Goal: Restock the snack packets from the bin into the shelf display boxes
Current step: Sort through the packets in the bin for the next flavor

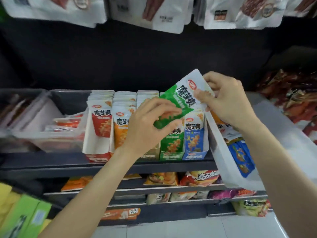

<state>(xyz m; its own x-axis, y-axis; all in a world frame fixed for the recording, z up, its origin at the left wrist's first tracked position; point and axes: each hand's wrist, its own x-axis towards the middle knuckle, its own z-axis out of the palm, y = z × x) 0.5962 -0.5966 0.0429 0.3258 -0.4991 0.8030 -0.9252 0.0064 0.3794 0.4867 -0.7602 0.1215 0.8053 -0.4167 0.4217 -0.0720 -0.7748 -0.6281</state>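
A green-and-white snack packet [180, 98] is held tilted above the shelf display boxes. My left hand [151, 124] pinches its lower green end and my right hand [224, 100] grips its upper white end. Below it stands the green display box [170, 155] with a green packet upright at its front. To its left are the red box [98, 156] and the orange box's packets [121, 127]; to its right is the blue box [194, 154]. A white bin [221, 157] at the right holds more packets, a blue one [240, 157] among them.
A clear plastic tray [51, 140] with flat packets sits left on the same dark shelf [51, 167]. White pouches [164, 12] hang overhead. Lower shelves carry chip bags [199, 177]. Red-brown packets [291, 97] pile at the far right. Green cartons [25, 215] stand bottom left.
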